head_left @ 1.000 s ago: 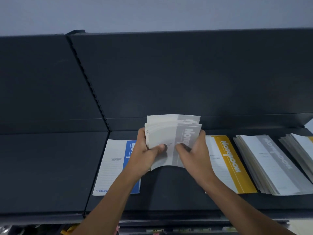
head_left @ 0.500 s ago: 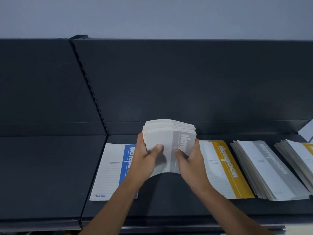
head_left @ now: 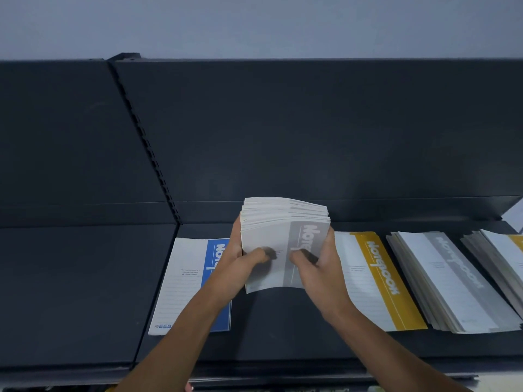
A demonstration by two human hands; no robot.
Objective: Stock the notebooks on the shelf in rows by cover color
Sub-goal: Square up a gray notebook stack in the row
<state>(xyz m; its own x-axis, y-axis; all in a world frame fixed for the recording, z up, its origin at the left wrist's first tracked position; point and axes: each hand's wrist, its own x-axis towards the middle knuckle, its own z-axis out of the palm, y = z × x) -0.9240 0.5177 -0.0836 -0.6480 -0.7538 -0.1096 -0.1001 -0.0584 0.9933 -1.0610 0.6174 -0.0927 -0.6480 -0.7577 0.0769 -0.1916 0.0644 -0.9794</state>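
Together our left hand (head_left: 235, 263) and right hand (head_left: 321, 268) clasped the gray notebook stack (head_left: 278, 236), thumbs curled over its cover, over the shelf (head_left: 283, 329); the blue notebook (head_left: 184, 278) lay left of our grip, the yellow notebook (head_left: 376, 281) right.

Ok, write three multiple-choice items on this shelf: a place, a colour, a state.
1. The blue notebook lies: A. left of the held stack; B. on top of it; C. right of it.
2. The held stack's top cover band is: A. yellow; B. grey; C. blue.
3. The held stack is: A. lying untouched; B. gripped by the left hand and right hand; C. in one hand only.
Answers: 1 A, it lies flat to the stack's left; 2 B, a grey band bears the title; 3 B, both thumbs press its cover.
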